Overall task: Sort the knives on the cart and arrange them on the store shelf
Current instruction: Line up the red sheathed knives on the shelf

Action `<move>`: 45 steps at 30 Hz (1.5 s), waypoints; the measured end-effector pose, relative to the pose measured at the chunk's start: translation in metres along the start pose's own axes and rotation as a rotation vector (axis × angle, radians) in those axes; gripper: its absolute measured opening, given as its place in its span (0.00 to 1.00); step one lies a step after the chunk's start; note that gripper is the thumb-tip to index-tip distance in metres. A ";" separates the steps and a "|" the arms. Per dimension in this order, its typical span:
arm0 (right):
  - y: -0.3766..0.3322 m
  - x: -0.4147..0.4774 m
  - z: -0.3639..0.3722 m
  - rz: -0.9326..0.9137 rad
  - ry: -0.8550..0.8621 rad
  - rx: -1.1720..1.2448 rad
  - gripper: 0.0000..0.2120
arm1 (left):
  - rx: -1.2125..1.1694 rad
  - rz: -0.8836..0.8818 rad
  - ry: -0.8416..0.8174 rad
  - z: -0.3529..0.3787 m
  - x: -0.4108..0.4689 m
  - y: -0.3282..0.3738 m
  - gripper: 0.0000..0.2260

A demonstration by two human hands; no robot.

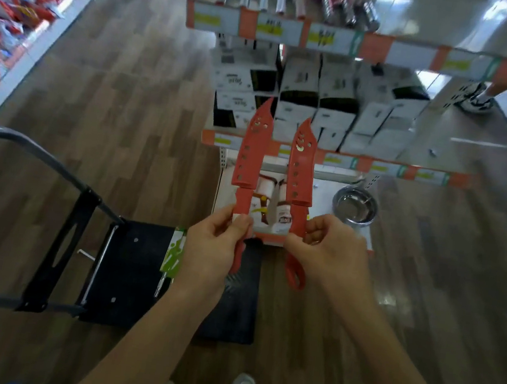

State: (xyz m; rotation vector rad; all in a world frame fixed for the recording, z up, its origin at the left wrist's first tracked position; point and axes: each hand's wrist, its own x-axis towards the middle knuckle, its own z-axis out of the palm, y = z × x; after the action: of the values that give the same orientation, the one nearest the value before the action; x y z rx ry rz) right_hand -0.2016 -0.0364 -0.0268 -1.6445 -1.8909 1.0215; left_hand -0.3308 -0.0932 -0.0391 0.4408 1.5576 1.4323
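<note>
I hold two red knives in perforated red sheaths, tips pointing up and away from me. My left hand [217, 245] grips the handle of the left red knife [253, 146]. My right hand [331, 250] grips the handle of the right red knife [302, 163], whose looped end hangs below my fingers. Both knives hover over the front of the bottom store shelf [320, 191]. On the black cart [132, 272] below lies a green-packaged knife [173, 253], partly hidden by my left forearm.
A steel bowl [354, 210] and a packaged knife [272, 210] lie on the bottom shelf. White boxes [315, 103] fill the middle shelf, with orange price strips along the shelf edges. The cart's grey handle [25, 149] rises at left. Other people's feet stand far off.
</note>
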 end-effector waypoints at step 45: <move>-0.065 0.168 -0.081 -0.026 0.289 -0.042 0.09 | -0.052 0.088 -0.290 0.123 0.132 0.135 0.07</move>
State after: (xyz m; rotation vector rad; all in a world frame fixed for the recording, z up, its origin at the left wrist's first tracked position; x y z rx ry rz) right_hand -0.2181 0.1444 0.0501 -1.6839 -1.7458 0.6945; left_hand -0.3398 0.1142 0.0487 0.6621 1.2789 1.4022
